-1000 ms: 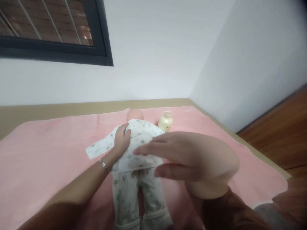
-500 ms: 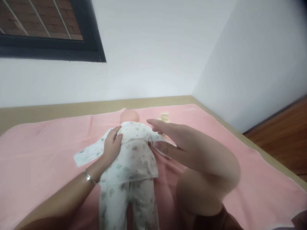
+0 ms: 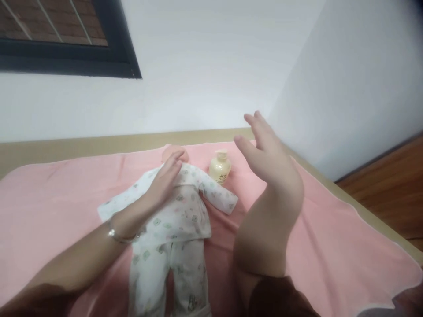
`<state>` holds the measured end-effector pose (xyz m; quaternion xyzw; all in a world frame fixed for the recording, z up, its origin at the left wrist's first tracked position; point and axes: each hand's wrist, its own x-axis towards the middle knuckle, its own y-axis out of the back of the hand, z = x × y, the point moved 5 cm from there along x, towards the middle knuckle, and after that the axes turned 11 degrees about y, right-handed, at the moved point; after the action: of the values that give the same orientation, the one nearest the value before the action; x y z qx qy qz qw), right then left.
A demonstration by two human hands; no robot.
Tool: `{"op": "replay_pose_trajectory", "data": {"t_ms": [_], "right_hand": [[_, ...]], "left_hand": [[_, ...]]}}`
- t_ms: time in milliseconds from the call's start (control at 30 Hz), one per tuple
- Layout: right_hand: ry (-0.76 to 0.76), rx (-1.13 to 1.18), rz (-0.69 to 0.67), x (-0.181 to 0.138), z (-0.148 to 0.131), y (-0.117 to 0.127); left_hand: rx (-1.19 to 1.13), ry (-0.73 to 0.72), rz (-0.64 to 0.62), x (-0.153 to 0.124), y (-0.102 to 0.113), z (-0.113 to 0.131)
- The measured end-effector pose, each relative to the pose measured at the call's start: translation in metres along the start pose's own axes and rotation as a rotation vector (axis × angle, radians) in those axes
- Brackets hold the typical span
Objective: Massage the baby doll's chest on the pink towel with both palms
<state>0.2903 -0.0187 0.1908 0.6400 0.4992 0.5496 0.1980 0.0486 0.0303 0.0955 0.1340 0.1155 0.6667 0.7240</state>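
A baby doll (image 3: 180, 211) in a white printed top and trousers lies face down on a pink blanket (image 3: 49, 198), its head (image 3: 172, 152) pointing away from me. My left hand (image 3: 165, 178) rests flat on the doll's upper back, fingers stretched toward the head. My right hand (image 3: 267, 154) is raised above the blanket to the right of the doll, fingers spread and holding nothing. A small cream bottle (image 3: 220, 167) stands just right of the doll's shoulder, between the doll and my right hand.
The blanket covers a tan surface (image 3: 66, 147) set into a corner of white walls. A dark-framed window (image 3: 66, 53) is at the upper left. Wooden floor (image 3: 390, 185) shows at the right.
My right hand has lifted off the doll's back and swung up to the right, uncovering the bottle. My left hand has slid flat up toward the doll's neck.
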Motion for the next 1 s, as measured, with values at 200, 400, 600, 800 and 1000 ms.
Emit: {"op": "replay_pose_trajectory", "data": {"t_ms": [200,400,600,800,1000], "right_hand": [[0.035,-0.026,-0.037,0.034,-0.012,-0.039],[-0.038,0.013,-0.249,0.048,-0.018,-0.073],[0.01,0.063,-0.369,0.048,-0.025,-0.091],[-0.06,-0.095,-0.327,0.054,-0.022,-0.108],[-0.115,-0.255,-0.307,0.058,-0.019,-0.115]], "left_hand": [[-0.746,0.286,-0.382,0.016,-0.062,0.067],[-1.031,0.406,-0.448,0.019,-0.068,0.073],[-1.098,0.531,-0.457,0.023,-0.069,0.053],[-1.076,0.564,-0.413,0.006,-0.05,0.044],[-0.979,0.609,-0.37,-0.019,-0.007,0.037]]}}
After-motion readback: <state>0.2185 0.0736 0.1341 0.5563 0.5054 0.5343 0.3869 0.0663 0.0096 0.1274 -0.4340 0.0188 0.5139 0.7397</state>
